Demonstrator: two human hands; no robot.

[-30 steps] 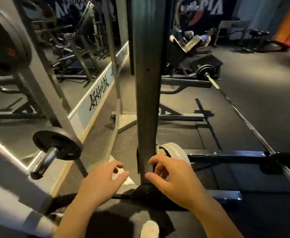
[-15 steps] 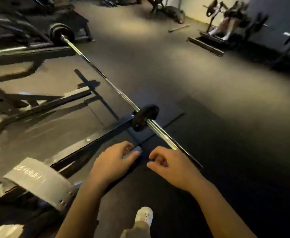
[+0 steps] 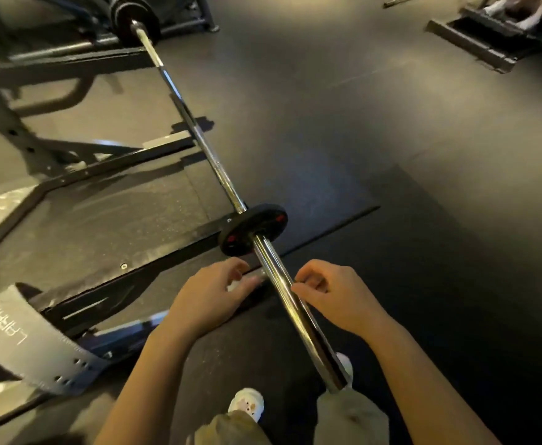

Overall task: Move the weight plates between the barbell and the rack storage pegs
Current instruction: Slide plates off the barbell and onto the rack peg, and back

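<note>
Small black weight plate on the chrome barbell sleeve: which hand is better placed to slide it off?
Probably the left hand. It hovers open nearer the small black weight plate; the right hand is loosely curled beside the chrome barbell sleeve, farther back.

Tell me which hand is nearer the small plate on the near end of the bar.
Left. The left hand sits just below the small plate, beside the bar; the right hand is across the bar, slightly farther.

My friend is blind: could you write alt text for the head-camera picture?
Two bare hands, the left hand and right hand, reach toward the chrome sleeve of a barbell, holding nothing. One small black weight plate sits on that sleeve; a grey lifting belt lies left.
</note>
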